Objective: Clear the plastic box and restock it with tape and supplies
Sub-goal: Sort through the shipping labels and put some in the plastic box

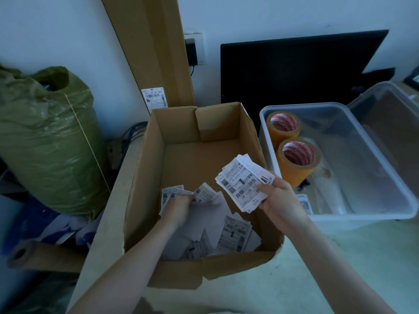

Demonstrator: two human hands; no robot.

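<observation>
Over the open brown cardboard box [197, 168], the right hand [281, 200] pinches a stack of white barcode labels [246, 184]; the left hand [179, 206] grips more, apparently sorting them for the clear plastic box [385, 200].

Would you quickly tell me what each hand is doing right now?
Left hand: grips labels inside the cardboard box.
Right hand: holds a stack of labels.

A: Lighting, head view?
B: Dim, cool blue-grey cast; soft, diffuse, no hard shadows. Faint sheen on the clear plastic box [385, 177] wall and the green sack [45, 137].
A: Sharpness?
B: Left hand [179, 207] motion-blurred; printed labels [244, 184] legible. Wide-angle bowing at edges; lower-left corner murky.
</observation>
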